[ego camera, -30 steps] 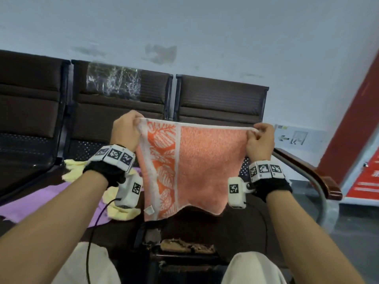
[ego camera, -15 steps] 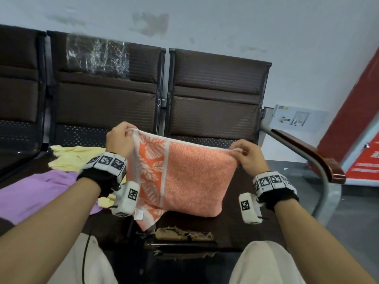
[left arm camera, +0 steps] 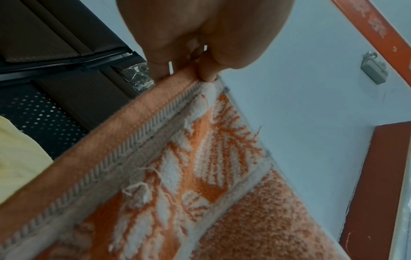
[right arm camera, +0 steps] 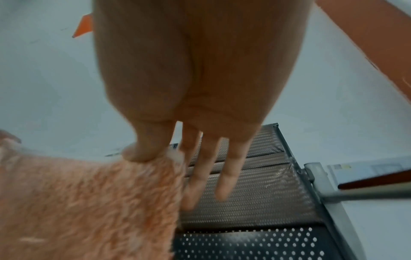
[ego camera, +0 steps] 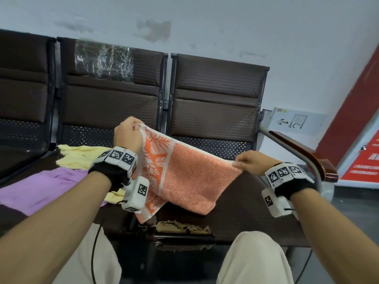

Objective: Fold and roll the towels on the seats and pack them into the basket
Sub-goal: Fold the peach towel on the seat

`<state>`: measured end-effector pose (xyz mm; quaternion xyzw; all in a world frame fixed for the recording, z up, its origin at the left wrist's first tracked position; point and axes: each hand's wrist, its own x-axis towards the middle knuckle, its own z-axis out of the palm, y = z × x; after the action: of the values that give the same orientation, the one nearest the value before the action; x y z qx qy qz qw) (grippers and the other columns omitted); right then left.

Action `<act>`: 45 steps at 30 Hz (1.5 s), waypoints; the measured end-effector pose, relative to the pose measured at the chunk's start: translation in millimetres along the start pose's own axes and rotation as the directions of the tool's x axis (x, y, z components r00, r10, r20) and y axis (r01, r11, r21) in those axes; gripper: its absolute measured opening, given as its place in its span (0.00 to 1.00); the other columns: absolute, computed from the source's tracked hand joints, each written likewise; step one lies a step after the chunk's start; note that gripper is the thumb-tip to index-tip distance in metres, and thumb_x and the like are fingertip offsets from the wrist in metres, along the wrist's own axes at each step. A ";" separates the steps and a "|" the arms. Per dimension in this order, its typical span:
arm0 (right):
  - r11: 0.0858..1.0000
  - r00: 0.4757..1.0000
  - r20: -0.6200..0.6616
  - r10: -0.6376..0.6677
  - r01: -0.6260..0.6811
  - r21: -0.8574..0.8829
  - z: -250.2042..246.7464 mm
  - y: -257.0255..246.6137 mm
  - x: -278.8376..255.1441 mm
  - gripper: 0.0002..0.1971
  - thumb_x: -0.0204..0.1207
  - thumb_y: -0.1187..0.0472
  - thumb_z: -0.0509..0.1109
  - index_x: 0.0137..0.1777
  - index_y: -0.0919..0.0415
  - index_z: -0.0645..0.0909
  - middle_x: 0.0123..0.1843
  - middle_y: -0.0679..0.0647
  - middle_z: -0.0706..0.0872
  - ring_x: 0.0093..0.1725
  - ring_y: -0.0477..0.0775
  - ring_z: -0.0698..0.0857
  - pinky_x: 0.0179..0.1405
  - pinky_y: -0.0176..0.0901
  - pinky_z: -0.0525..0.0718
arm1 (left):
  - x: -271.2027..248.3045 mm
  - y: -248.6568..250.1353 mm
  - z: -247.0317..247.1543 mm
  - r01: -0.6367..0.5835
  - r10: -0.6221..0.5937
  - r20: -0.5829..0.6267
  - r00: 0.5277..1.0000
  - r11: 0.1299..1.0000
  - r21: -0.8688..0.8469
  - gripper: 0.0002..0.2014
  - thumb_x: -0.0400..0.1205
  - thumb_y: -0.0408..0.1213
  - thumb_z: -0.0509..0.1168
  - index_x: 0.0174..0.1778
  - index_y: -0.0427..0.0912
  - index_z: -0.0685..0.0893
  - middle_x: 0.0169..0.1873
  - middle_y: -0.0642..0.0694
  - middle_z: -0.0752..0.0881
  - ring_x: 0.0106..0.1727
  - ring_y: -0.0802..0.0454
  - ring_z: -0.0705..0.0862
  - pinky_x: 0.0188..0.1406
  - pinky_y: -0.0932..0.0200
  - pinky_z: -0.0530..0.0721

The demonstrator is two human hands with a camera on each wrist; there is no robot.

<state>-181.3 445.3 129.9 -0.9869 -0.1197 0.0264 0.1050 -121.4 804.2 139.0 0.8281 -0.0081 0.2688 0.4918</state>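
Lowered from chest height, the orange towel [ego camera: 192, 175] now touches the seat [ego camera: 242, 220], top corners pinched by the left hand [ego camera: 128, 136] and the right hand [ego camera: 251, 161], whose other fingers [right arm camera: 224, 177] hang straight; its thin grip may slip, spoiling the fold.

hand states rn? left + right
Left hand: pinches the orange towel's left top corner.
Right hand: pinches its right top corner, other fingers straight.

A row of dark seats [ego camera: 242, 218] is seen, on which a purple towel [ego camera: 39, 187] and a yellow towel [ego camera: 80, 156] lie, the yellow partly over the purple.
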 end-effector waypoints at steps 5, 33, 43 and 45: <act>0.990 0.976 0.211 0.056 -0.082 0.116 -4.8 -3.7 -25.0 0.22 0.66 0.37 0.75 0.27 0.55 0.79 0.27 0.48 0.80 0.27 0.48 0.77 0.34 0.37 0.75 | -18.8 15.8 -3.7 0.009 -0.008 0.003 1.000 1.000 -0.021 0.15 0.79 0.27 0.53 0.45 0.41 0.86 0.46 0.39 0.87 0.46 0.43 0.82 0.41 0.56 0.76; 0.895 0.743 -0.610 0.274 0.034 0.444 -39.7 -1.6 8.4 0.14 0.67 0.62 0.81 0.49 0.51 0.82 0.35 0.42 0.83 0.33 0.41 0.81 0.31 0.20 0.76 | 22.1 6.4 -2.6 -0.068 0.065 -0.068 0.996 0.996 -0.053 0.16 0.77 0.24 0.55 0.46 0.41 0.87 0.44 0.40 0.87 0.49 0.42 0.83 0.46 0.56 0.79; 0.487 0.537 -0.429 0.727 0.037 0.873 56.5 4.3 84.4 0.13 0.75 0.59 0.69 0.30 0.58 0.72 0.29 0.51 0.72 0.34 0.47 0.69 0.34 0.40 0.70 | 24.3 -61.0 60.4 0.129 -0.116 0.145 0.983 0.988 -0.080 0.15 0.81 0.27 0.54 0.50 0.47 0.84 0.50 0.49 0.84 0.51 0.52 0.79 0.51 0.57 0.78; 0.422 0.542 -0.359 0.760 0.009 0.907 74.7 2.4 93.8 0.13 0.74 0.59 0.69 0.33 0.68 0.78 0.32 0.55 0.73 0.36 0.49 0.70 0.38 0.43 0.70 | 23.3 -70.1 71.4 0.245 -0.222 0.179 0.958 0.963 -0.116 0.14 0.80 0.30 0.55 0.47 0.48 0.84 0.46 0.51 0.85 0.49 0.52 0.82 0.44 0.58 0.79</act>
<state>-95.5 480.7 53.9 -0.7209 0.2172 -0.2972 0.5872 -50.8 787.8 66.2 0.8068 0.0308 0.1384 0.5736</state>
